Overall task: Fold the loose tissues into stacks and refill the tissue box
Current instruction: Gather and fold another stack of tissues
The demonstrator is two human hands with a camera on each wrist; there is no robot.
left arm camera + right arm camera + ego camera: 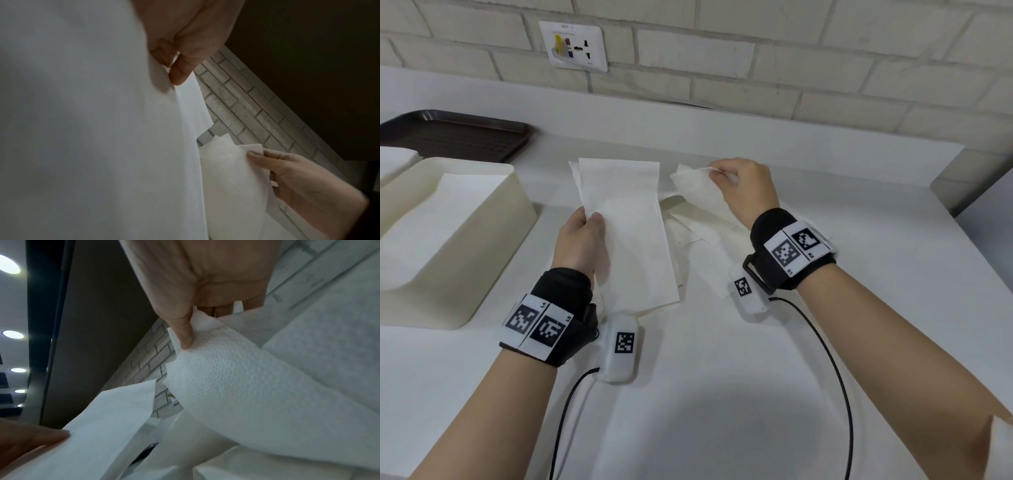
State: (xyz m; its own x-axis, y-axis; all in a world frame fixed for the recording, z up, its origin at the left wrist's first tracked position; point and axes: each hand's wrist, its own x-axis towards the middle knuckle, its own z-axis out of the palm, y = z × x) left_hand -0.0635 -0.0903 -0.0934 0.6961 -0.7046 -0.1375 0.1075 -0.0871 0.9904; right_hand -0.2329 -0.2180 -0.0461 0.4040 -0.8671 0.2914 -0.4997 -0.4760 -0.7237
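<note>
My left hand grips a flat folded tissue stack by its left edge, thumb on top, held just above the white table. In the left wrist view the thumb presses on that stack. My right hand pinches the top corner of a loose tissue and holds it lifted over a pile of loose tissues. The right wrist view shows the thumb on the embossed loose tissue. A cream tissue box stands open at the left, with white tissues inside.
A dark brown tray lies behind the box at the far left. A brick wall with a socket plate runs along the back. The table edge drops off at the right. Black cables trail from both wrist units.
</note>
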